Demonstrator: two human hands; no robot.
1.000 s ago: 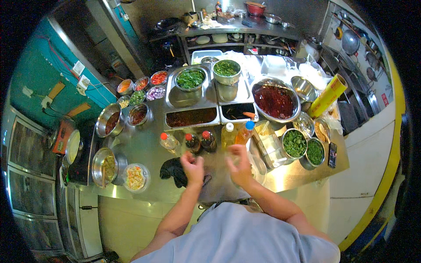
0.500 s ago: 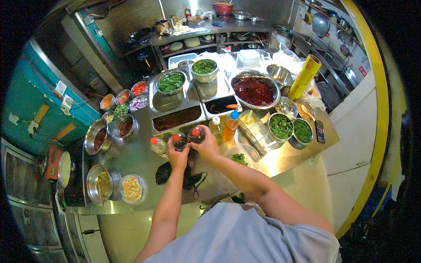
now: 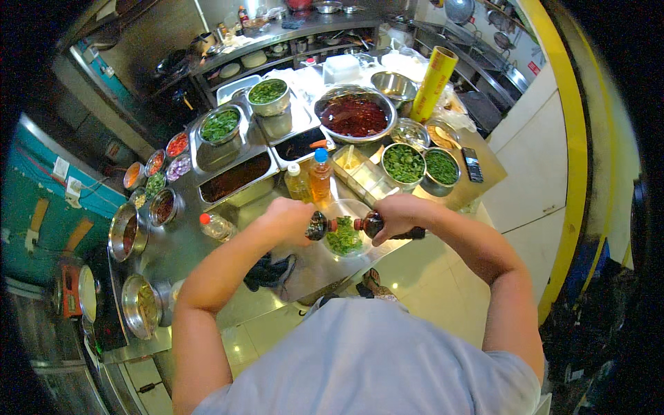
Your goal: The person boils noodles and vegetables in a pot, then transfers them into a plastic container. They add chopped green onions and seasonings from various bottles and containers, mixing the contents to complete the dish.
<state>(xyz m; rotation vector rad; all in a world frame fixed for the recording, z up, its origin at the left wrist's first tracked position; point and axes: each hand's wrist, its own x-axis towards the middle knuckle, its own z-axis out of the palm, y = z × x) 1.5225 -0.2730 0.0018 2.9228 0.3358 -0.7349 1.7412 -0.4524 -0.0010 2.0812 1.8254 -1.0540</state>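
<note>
My left hand [image 3: 289,220] is closed around a dark bottle [image 3: 317,226] with a red cap. In my right hand [image 3: 400,214] is a second dark red-capped bottle [image 3: 373,223]. Both bottles lie tilted on their sides, their capped ends facing each other a small gap apart. Beneath them are chopped greens [image 3: 344,239] in a clear bowl [image 3: 330,250] near the table's front edge. Whether liquid is coming out cannot be made out. Just beyond stand an amber bottle with a blue cap [image 3: 320,178] and a pale yellow oil bottle [image 3: 297,182].
A clear red-capped bottle [image 3: 217,227] stands left. Behind are a sauce tray [image 3: 238,178], a large bowl of red sauce [image 3: 354,115] and a divided container [image 3: 363,177]. Two bowls of greens [image 3: 404,163], a phone [image 3: 472,166] and an upright yellow roll [image 3: 434,84] stand right.
Both hands have moved right and nearer, carrying the two dark bottles from upright to sideways over the greens. The hands are now apart, and the view has shifted right.
</note>
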